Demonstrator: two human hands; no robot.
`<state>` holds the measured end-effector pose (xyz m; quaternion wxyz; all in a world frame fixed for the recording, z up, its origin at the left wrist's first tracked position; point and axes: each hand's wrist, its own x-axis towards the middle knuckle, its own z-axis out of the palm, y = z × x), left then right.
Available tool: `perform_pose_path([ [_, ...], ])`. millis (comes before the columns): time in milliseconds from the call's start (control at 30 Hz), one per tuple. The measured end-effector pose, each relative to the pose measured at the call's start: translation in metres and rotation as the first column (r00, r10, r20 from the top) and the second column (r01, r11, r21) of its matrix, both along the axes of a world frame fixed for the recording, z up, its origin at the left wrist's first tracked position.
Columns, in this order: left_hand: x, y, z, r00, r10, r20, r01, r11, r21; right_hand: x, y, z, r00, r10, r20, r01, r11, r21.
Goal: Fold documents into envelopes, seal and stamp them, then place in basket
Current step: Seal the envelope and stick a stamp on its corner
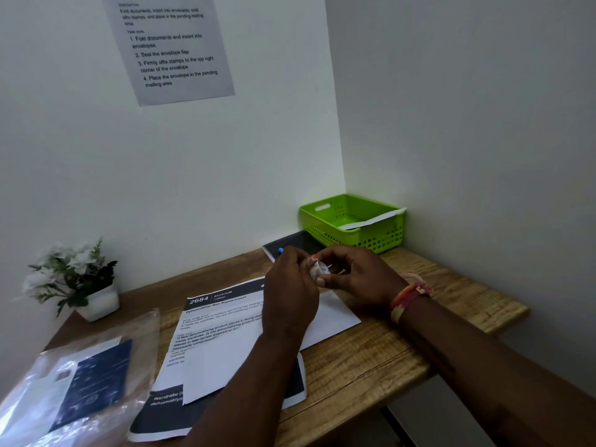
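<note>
Your fingers (321, 280) meet above the middle of the counter: your left hand (290, 285) and your right hand (354, 275) both pinch a small, curled white piece of paper with a reddish edge (317, 267), too small to identify for certain. Directly beneath your hands lies a white envelope (332, 314), flat on the wooden counter (371, 359). At 7 o'clock from the envelope sits a printed white document with dark header bands (209, 321), overlapped by a plain white folded sheet (213, 366). At 1 o'clock from your hands, in the corner, stands a bright green perforated plastic basket (325, 221) with one white envelope (374, 218) leaning across its rim. A dark flat notebook (296, 241) lies just beside the basket at its 8 o'clock. At 9 o'clock stands a small white pot of pale artificial flowers (74, 279), and at 8 o'clock a clear plastic bag with a dark blue card inside (80, 379). A printed instruction sheet (171, 46) hangs on the wall at 11 o'clock.
</note>
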<state>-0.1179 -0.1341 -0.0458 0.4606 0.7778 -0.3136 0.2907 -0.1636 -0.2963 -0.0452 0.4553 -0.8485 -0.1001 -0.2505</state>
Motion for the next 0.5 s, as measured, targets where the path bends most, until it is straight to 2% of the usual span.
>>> perform_pose_path([
  [133,0.000,-0.001,-0.001,0.999,0.015,-0.031,-0.016,0.999,-0.033,0.001,0.000,-0.001,1.000,-0.002,-0.013,0.002,1.000,-0.004],
  [267,0.010,0.005,-0.004,0.995,-0.077,-0.063,0.061,0.973,-0.223,-0.001,-0.008,-0.001,0.998,-0.037,-0.041,0.037,0.999,-0.004],
  [400,0.015,0.007,-0.006,0.978,-0.132,-0.165,0.092,0.969,-0.230,0.001,-0.006,-0.001,0.997,-0.063,-0.035,0.062,0.998,-0.021],
  [500,0.016,0.007,-0.005,0.962,-0.143,-0.234,0.089,0.971,-0.223,0.005,-0.011,-0.003,0.985,-0.174,-0.020,0.172,0.982,-0.080],
])
